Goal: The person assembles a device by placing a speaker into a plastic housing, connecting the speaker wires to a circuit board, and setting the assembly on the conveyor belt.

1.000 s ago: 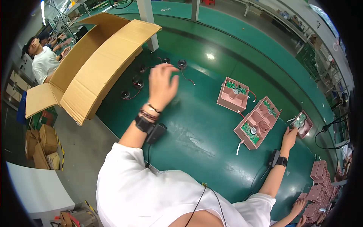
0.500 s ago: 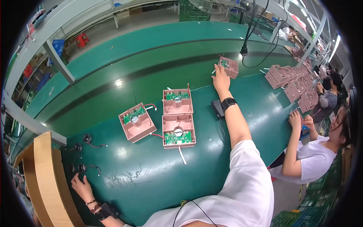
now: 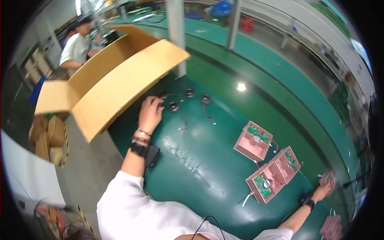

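Note:
My left hand point(image 3: 149, 116) is at the table's far left, fingers bent, with a dark bit at the fingertips that I cannot make out. Beside it lie several small black round speakers point(image 3: 173, 107) with thin leads. Far to the right, my right hand point(image 3: 320, 193) has its fingers on a small pink box point(image 3: 327, 179), slightly blurred. Between my hands stand three open pink boxes with green circuit boards: one box point(image 3: 246, 149) by itself, and two more, a nearer box point(image 3: 256, 192) and a farther box point(image 3: 295, 168), set edge to edge. Red and white leads hang from them.
A large open cardboard box point(image 3: 132, 80) stands at the left edge of the green table point(image 3: 192, 156). A metal post point(image 3: 176, 32) rises behind it. Stacked pink boxes point(image 3: 331, 228) sit at lower right, near a hanging black cable point(image 3: 352, 183). Another person point(image 3: 76, 48) is at far left.
The view has swung to the left, bringing the cardboard box and another person into sight. My left hand's fingers have bent in by the speakers. My right hand remains at the far pink box.

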A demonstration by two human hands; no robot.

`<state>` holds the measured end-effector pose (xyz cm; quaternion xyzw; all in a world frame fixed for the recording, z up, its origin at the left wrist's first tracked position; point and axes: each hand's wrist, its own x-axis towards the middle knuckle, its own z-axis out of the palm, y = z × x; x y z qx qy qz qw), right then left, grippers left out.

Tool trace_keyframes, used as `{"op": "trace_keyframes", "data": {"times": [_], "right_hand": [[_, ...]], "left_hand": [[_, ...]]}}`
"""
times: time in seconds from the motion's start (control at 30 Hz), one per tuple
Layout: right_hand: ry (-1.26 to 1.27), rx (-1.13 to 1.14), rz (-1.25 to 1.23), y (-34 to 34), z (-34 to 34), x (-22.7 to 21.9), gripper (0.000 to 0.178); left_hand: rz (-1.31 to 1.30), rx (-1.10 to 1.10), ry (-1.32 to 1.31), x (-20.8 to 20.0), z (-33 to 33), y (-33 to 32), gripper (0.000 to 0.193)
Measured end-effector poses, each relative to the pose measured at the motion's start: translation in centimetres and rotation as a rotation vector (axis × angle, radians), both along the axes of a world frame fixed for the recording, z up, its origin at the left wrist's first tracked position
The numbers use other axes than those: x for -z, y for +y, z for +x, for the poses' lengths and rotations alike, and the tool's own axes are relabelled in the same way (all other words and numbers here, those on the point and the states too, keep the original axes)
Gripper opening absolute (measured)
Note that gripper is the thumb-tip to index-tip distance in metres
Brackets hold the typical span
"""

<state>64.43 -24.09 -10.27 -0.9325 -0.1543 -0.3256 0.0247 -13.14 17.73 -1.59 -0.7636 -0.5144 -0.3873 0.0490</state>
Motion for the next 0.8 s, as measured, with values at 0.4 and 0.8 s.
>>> {"op": "trace_keyframes", "data": {"times": [0.4,0.8], "right_hand": [[-0.214,-0.747,0.435,0.9,-29.9,-5.4,0.039],[0.242,-1.223,0.217,5.0,-55.1,-8.0,0.034]], "left_hand": [[0.166,0.357,-0.229,-2.5,3.0,-2.6,0.024],[0.16,1.071,-0.357,-2.4,8.2,-10.2,0.033]]}}
